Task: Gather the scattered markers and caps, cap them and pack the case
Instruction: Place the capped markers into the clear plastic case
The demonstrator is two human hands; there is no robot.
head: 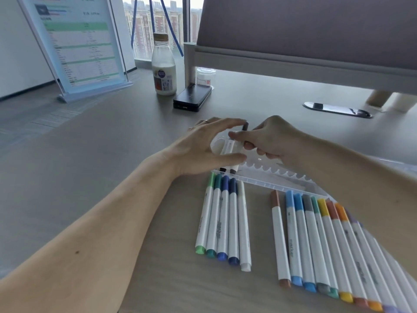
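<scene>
Nearest on the table [101,177], a long row of capped markers [327,245] lies at the right, with a group of five markers [223,222] just left of it. Behind both sits the clear case [282,177]. Over its left end the right hand [270,138] grips a white marker [232,150] in curled fingers. The left hand [203,147] arches beside it, fingers stretched out, forefinger tip at the dark cap [245,127] on the marker's far end. Farther back stand a black box [191,98] and a milk bottle [163,68].
</scene>
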